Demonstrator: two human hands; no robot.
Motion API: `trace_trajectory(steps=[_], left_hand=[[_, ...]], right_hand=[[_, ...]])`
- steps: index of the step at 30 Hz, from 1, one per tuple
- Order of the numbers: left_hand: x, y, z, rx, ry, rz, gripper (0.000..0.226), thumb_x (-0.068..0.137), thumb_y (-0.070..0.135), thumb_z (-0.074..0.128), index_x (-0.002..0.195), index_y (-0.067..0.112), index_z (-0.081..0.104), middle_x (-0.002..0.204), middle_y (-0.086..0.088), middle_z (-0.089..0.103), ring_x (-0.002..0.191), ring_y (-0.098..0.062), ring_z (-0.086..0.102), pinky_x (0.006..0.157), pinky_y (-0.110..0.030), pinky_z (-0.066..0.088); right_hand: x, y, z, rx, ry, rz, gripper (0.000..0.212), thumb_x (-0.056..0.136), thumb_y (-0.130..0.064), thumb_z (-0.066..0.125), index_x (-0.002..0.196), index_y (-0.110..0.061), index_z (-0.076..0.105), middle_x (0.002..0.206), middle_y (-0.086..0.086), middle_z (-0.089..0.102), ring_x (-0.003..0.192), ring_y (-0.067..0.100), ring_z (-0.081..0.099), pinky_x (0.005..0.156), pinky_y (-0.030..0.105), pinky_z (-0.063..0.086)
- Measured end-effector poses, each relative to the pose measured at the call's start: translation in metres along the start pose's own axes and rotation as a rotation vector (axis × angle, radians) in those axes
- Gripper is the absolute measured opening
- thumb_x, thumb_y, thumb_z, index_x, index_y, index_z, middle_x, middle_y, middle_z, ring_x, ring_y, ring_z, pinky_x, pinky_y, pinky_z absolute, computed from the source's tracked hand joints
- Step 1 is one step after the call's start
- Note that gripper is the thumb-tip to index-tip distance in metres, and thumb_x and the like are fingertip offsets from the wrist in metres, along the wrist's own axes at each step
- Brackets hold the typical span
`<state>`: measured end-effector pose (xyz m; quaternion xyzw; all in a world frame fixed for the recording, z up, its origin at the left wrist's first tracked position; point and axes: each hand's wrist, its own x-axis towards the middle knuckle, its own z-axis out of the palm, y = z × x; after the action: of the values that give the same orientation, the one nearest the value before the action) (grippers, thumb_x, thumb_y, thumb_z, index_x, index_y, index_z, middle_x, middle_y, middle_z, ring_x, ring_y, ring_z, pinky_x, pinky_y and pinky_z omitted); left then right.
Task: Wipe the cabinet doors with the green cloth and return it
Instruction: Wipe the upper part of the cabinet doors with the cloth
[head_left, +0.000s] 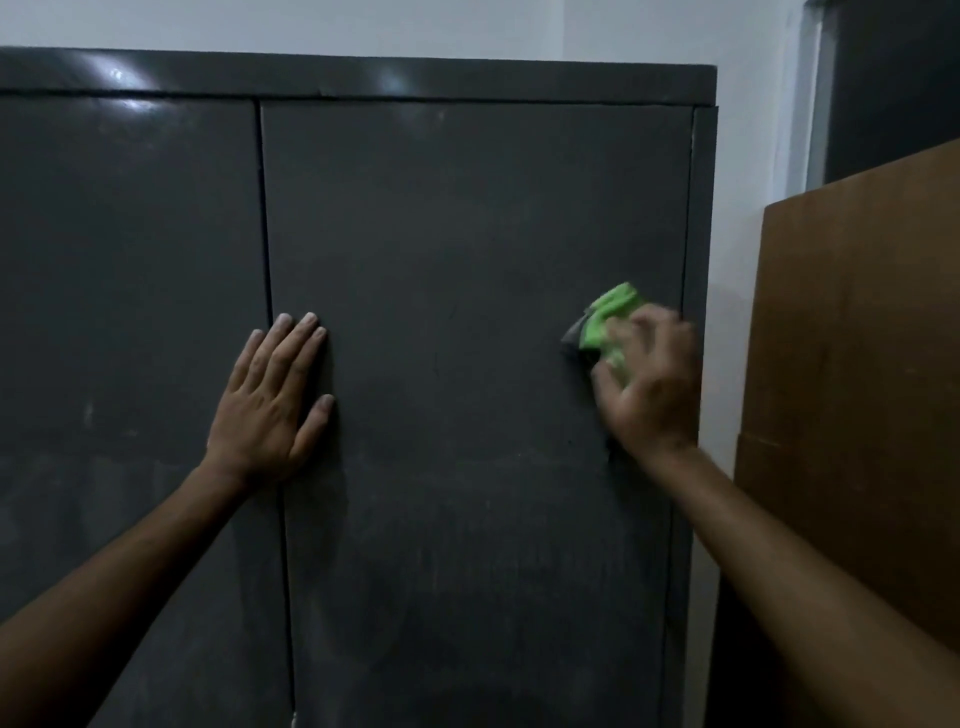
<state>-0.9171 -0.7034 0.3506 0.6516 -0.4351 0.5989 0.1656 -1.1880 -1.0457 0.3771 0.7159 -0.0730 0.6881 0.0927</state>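
Note:
A dark grey metal cabinet fills the view, with a left door (130, 312) and a right door (467, 260), both closed. My left hand (272, 400) lies flat with straight fingers across the seam between the doors, pressing on them. My right hand (649, 379) grips a bunched green cloth (608, 317) and presses it against the right door near its right edge, at mid height. The hand is motion-blurred. Much of the cloth is hidden under my fingers.
A tall brown board or cardboard sheet (857, 389) leans to the right of the cabinet. A white wall (748, 208) shows behind it, and a dark door or panel (893, 88) stands at the top right.

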Motion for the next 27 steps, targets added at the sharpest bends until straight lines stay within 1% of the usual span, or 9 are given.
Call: trace_trajectory(steps=[2, 3, 4, 5, 8, 9, 15, 20, 27], left_hand=[[0.0, 0.0, 0.0, -0.002, -0.003, 0.006, 0.074, 0.104, 0.046, 0.038, 0.166, 0.008, 0.022, 0.175, -0.009, 0.017, 0.163, -0.029, 0.011, 0.133, -0.046, 0.007], [0.0, 0.0, 0.0, -0.004, -0.003, 0.011, 0.074, 0.105, 0.046, 0.037, 0.166, 0.008, 0.022, 0.175, -0.009, 0.017, 0.163, -0.029, 0.012, 0.133, -0.047, 0.007], [0.0, -0.001, 0.0, -0.005, 0.001, 0.014, 0.074, 0.105, 0.046, 0.038, 0.166, 0.007, 0.022, 0.175, -0.009, 0.018, 0.163, -0.029, 0.012, 0.133, -0.047, 0.008], [0.0, -0.001, 0.0, -0.002, 0.005, 0.015, 0.074, 0.105, 0.046, 0.038, 0.166, 0.007, 0.023, 0.175, -0.01, 0.018, 0.163, -0.03, 0.013, 0.133, -0.048, 0.008], [0.002, 0.003, -0.004, -0.013, 0.004, 0.016, 0.074, 0.105, 0.044, 0.04, 0.165, 0.005, 0.025, 0.174, -0.011, 0.02, 0.163, -0.03, 0.013, 0.133, -0.049, 0.009], [0.002, 0.003, -0.006, -0.034, 0.004, 0.017, 0.073, 0.105, 0.044, 0.042, 0.164, 0.004, 0.027, 0.174, -0.012, 0.021, 0.163, -0.03, 0.014, 0.133, -0.049, 0.01], [-0.021, -0.015, -0.024, -0.118, 0.03, 0.014, 0.067, 0.104, 0.041, 0.048, 0.159, 0.004, 0.037, 0.167, -0.013, 0.034, 0.16, -0.029, 0.024, 0.131, -0.049, 0.019], [-0.046, -0.066, -0.04, -0.094, 0.033, -0.069, 0.064, 0.103, 0.04, 0.047, 0.156, 0.004, 0.04, 0.163, -0.015, 0.038, 0.157, -0.033, 0.03, 0.128, -0.051, 0.025], [-0.085, -0.132, -0.058, -0.077, 0.057, -0.126, 0.062, 0.103, 0.038, 0.047, 0.154, 0.002, 0.043, 0.16, -0.016, 0.042, 0.156, -0.031, 0.032, 0.126, -0.052, 0.029]], right_hand=[[-0.035, -0.003, -0.003, 0.039, -0.21, -0.401, 0.034, 0.083, -0.026, 0.069, 0.114, -0.014, 0.062, 0.121, 0.016, 0.054, 0.097, 0.035, 0.054, 0.076, 0.048, 0.049], [-0.041, 0.002, -0.008, 0.028, -0.272, -0.522, 0.033, 0.083, -0.028, 0.07, 0.112, -0.014, 0.061, 0.119, 0.015, 0.055, 0.094, 0.034, 0.055, 0.074, 0.049, 0.049], [-0.038, 0.008, -0.011, 0.021, -0.273, -0.547, 0.033, 0.083, -0.03, 0.07, 0.111, -0.015, 0.06, 0.119, 0.014, 0.054, 0.093, 0.034, 0.055, 0.072, 0.05, 0.049], [-0.029, 0.012, -0.011, 0.026, -0.224, -0.464, 0.033, 0.083, -0.03, 0.069, 0.11, -0.015, 0.06, 0.118, 0.013, 0.053, 0.093, 0.035, 0.055, 0.073, 0.05, 0.05], [0.009, -0.005, -0.002, 0.054, 0.028, -0.013, 0.027, 0.086, -0.025, 0.065, 0.11, -0.012, 0.062, 0.117, 0.013, 0.05, 0.101, 0.034, 0.054, 0.079, 0.048, 0.052], [0.02, -0.019, 0.005, 0.06, 0.077, 0.055, 0.025, 0.087, -0.022, 0.064, 0.109, -0.01, 0.063, 0.118, 0.014, 0.051, 0.104, 0.034, 0.053, 0.081, 0.048, 0.052], [0.052, -0.12, 0.048, 0.108, 0.114, 0.022, 0.033, 0.086, -0.017, 0.06, 0.116, -0.009, 0.069, 0.117, 0.014, 0.056, 0.101, 0.033, 0.052, 0.087, 0.051, 0.05], [0.058, -0.177, 0.073, 0.107, 0.118, -0.03, 0.033, 0.084, -0.016, 0.063, 0.116, -0.011, 0.071, 0.116, 0.012, 0.059, 0.098, 0.032, 0.053, 0.084, 0.048, 0.049], [0.063, -0.263, 0.106, 0.146, 0.091, -0.007, 0.034, 0.082, -0.014, 0.065, 0.115, -0.01, 0.072, 0.116, 0.012, 0.059, 0.098, 0.031, 0.053, 0.084, 0.047, 0.05]])
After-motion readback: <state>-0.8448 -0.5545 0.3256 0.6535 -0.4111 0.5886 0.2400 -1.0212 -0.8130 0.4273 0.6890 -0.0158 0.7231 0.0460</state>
